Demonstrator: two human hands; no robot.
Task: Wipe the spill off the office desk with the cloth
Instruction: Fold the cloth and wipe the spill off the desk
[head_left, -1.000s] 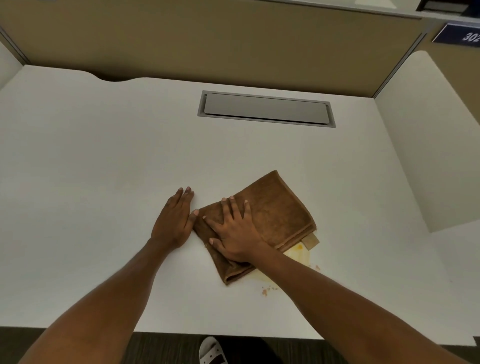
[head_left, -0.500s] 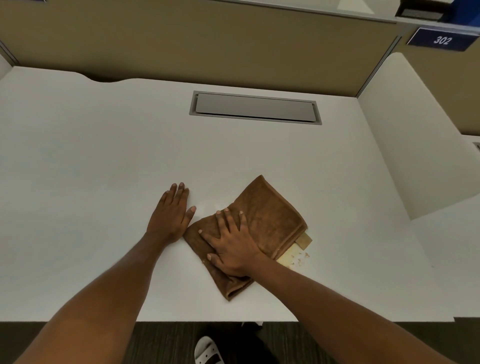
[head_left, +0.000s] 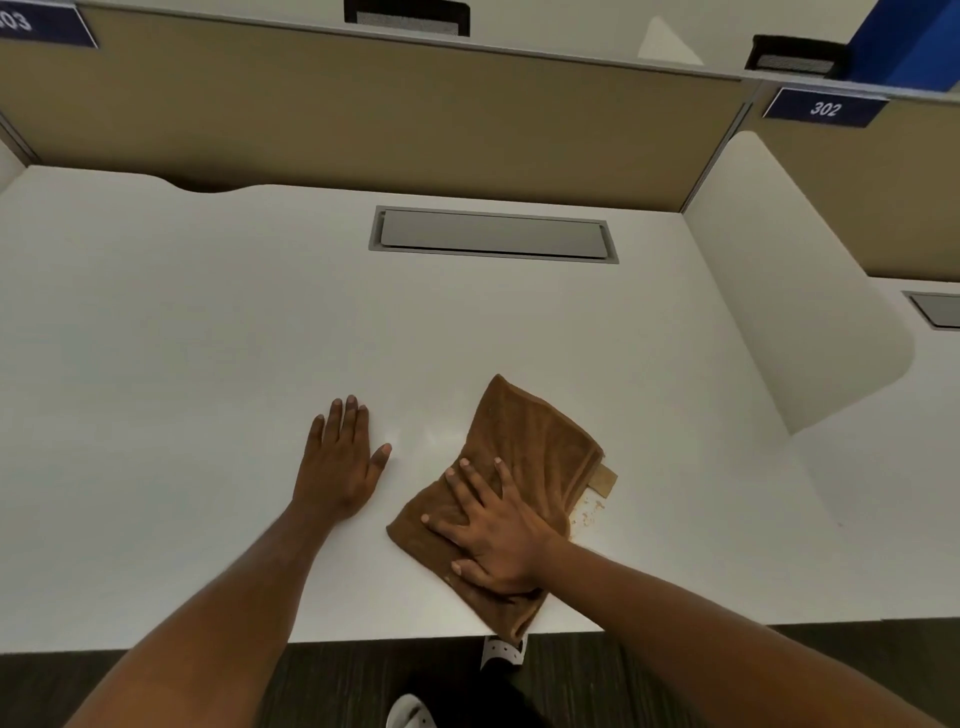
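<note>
A folded brown cloth lies on the white office desk, its near corner reaching the desk's front edge. My right hand presses flat on the cloth's near half, fingers spread. A tan label sticks out at the cloth's right side. Yellowish spill specks show on the desk just right of the cloth, below the label. My left hand rests flat on the bare desk to the left of the cloth, fingers together, holding nothing.
A grey cable hatch is set into the desk at the back. A tan partition wall runs behind it, and a white divider bounds the desk on the right. The desk's front edge is just below my right hand.
My right hand has dragged the cloth toward the front edge and to the right, away from my left hand. Less of the yellow spill shows beside the cloth. The left hand stays flat.
</note>
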